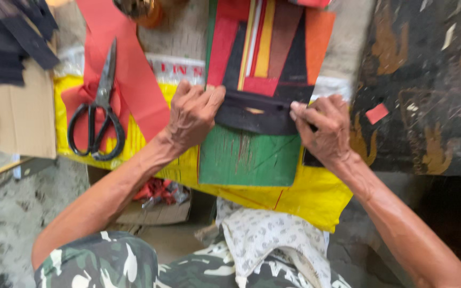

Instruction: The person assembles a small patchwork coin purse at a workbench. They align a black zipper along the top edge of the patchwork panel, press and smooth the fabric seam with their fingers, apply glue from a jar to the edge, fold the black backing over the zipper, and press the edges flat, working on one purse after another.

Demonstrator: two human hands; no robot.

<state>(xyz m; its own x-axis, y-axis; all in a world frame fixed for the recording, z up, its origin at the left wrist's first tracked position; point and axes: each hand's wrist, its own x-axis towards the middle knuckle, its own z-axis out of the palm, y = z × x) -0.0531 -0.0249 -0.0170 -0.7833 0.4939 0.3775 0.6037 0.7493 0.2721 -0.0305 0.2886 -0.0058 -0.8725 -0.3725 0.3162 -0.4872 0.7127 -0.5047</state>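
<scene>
Black fabric strip, dark, soft-looking and curved along its lower edge, lies across the middle of a patchwork panel, pinned at both ends by the person's hands. Largest of all is the yellow plastic sheet, slick and creased, spread under everything and hanging over the near edge. To the right sits a dark board, worn and scuffed, with dull gold figures and a small red scrap resting on it. The patchwork panel lies on the yellow sheet: its lower part is green with a streaked, brushed grain, and above the strip it carries long tapered bands of red, orange, yellow, white, brown and black. A flat piece of brown cardboard lies at the left, with stacked black pieces above it. Broad red ribbon-like strips, smooth and matte, run diagonally beside the panel. Black-handled scissors with steel blades rest closed on the red strips, well apart from both hands. The left hand is curled, knuckles up, its fingertips pressing the strip's left end down onto the panel. The right hand pinches the strip's right end between thumb and fingers. A white patterned cloth lies on the person's lap below.
</scene>
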